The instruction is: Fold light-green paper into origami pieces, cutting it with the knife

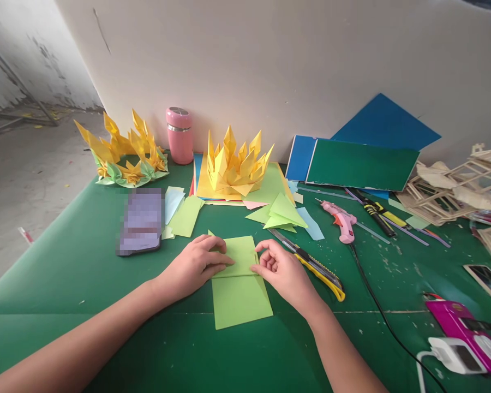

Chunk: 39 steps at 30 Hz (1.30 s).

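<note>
Light-green paper (242,303) lies flat on the surface (85,295) directly before you, a crease or edge crossing its middle; you cannot tell whether the far half is folded over or a second sheet. Your left hand (198,263) rests on that half with fingers slightly spread, thumb and index apart, probably to steady it. Your right hand (284,271) has its thumb and index at the right edge, the other fingers curled in; whether they pinch the paper, you cannot tell.

Just right lies a yellow utility knife (321,274), handle end nearest you, seemingly within easy reach. Beyond are light-green paper triangles (285,213), with a pink glue gun (344,221) on its side to their right. Farther off, a yellow paper crown (237,177) stands upright on stacked coloured sheets (279,185), perhaps to keep its points uncrushed.
</note>
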{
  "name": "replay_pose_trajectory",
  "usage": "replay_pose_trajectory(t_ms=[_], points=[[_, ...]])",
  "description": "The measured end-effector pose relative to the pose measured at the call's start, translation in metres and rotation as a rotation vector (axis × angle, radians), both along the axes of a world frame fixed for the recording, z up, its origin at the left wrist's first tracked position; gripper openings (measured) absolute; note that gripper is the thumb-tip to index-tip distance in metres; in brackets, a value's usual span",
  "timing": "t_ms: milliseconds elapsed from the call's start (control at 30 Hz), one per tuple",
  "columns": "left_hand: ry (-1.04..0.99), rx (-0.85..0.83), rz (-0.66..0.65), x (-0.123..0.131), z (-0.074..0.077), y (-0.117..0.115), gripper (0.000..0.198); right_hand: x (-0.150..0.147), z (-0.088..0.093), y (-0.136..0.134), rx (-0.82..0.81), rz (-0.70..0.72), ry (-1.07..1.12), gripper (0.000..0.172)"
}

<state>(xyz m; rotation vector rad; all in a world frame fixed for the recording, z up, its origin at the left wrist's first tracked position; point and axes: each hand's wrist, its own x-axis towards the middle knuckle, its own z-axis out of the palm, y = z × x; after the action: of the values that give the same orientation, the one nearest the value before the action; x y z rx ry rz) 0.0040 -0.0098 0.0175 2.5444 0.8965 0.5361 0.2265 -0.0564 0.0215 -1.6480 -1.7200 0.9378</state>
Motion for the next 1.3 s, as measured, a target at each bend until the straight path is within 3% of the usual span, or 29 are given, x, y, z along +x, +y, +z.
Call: replay_pose_trajectory(t_ms=[233, 1300], points=[[0.001, -0.013, -0.001, -0.0004, 0.0016, 0.0001, 0.023, 0.0064, 0.0060, -0.0017, -0.058, 0.033, 0.029, 0.009], [-0.019, -0.030, -0.004, -0.0005, -0.0008, 0.0003, 0.023, 0.0010, 0.0104, -0.0056, -0.040, 0.106, -0.025, 0.017]])
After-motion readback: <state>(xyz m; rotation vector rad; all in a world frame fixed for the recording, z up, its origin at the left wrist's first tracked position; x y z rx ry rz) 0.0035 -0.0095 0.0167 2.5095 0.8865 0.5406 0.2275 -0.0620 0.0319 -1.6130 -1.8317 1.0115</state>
